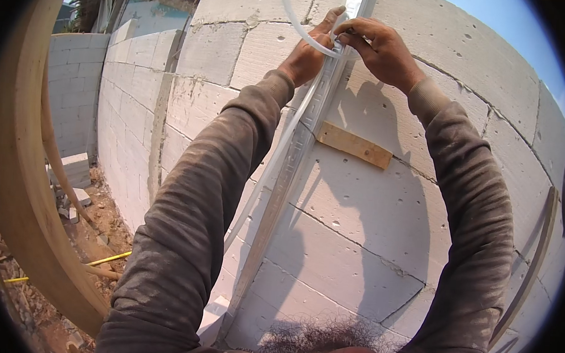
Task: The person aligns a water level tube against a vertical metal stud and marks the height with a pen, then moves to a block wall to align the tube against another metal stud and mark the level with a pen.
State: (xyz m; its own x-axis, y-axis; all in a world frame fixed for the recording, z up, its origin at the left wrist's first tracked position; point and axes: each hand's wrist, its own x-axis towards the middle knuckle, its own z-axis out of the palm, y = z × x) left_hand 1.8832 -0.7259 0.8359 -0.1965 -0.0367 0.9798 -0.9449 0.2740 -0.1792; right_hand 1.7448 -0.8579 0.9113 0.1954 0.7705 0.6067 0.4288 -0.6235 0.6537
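High on the block wall, my left hand (306,57) is closed around a clear plastic hose (289,135) beside an upright metal profile (297,145). The hose curves down from the top of the view to my hands, and a length of it hangs down along the profile. On the other side of the profile, my right hand (386,54) has thumb and fingertips pinched together close to the left fingers. What lies in that pinch is hidden. A short wooden piece (356,145) juts out to the right of the profile, below my hands.
The wall (370,213) of white blocks fills most of the view. A thick wooden post (21,163) stands close on the left. Broken blocks (75,169) and a yellow strip (109,258) lie over rough soil. At right, a wooden strip (533,273) leans on the wall.
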